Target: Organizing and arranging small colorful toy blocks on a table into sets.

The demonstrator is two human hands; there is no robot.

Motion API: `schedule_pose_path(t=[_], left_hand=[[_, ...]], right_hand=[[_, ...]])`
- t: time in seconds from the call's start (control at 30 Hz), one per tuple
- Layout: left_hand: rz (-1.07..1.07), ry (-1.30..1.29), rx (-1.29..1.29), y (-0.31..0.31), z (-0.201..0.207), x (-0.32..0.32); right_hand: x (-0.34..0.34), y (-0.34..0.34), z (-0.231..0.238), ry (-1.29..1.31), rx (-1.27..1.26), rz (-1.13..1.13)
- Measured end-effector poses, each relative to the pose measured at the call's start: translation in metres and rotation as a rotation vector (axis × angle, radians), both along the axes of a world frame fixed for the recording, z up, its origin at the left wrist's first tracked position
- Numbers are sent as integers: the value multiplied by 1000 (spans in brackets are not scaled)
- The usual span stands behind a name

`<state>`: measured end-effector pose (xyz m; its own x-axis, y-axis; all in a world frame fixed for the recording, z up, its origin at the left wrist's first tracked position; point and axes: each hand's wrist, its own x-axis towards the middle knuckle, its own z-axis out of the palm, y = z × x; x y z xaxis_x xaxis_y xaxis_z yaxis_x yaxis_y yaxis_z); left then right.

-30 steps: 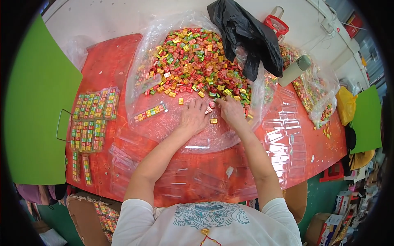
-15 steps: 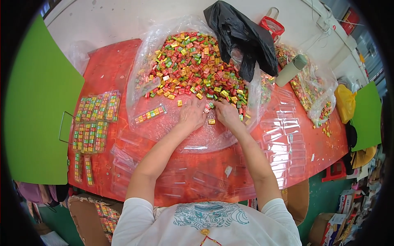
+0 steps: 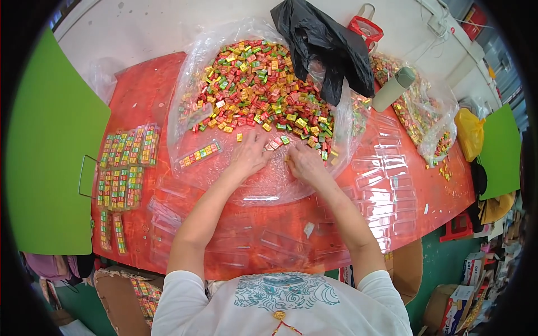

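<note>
Small wrapped candies (image 3: pixel 269 84) in red, yellow, green and orange form a big heap on a clear plastic sheet. Just in front of it, a short row of candies (image 3: pixel 277 143) lies between my hands. My left hand (image 3: pixel 250 155) holds the row's left end between thumb and fingers. Beside the row's right end, my right hand (image 3: pixel 306 163) is closed, its thumb and fingertips on a yellow candy (image 3: pixel 287 159), mostly covered. One loose yellow candy (image 3: pixel 240 137) lies by my left fingertips. A filled clear tray (image 3: pixel 200 154) rests to the left.
Filled candy trays (image 3: pixel 120 185) stand in rows at the far left. Empty clear trays (image 3: pixel 384 179) cover the table's right part. A black plastic bag (image 3: pixel 330 50), a pale green bottle (image 3: pixel 394 89) and another candy bag (image 3: pixel 417 117) are at the back right.
Both hands have drawn slightly apart, uncovering the row of candies between them. The right hand has come down onto the yellow candy that lay loose before. The view has shifted slightly.
</note>
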<state>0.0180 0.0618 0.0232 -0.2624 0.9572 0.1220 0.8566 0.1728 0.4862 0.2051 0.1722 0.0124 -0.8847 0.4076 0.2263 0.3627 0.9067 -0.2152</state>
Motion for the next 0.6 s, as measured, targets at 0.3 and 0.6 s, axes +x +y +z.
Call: schedule_pose_path(t=[0.3, 0.6], left_hand=[[48, 27, -171, -15, -1, 4], [69, 75, -151, 0, -4, 13]], right_hand=[[-28, 20, 0, 18, 123, -358], [-35, 38, -8, 59, -93, -255]])
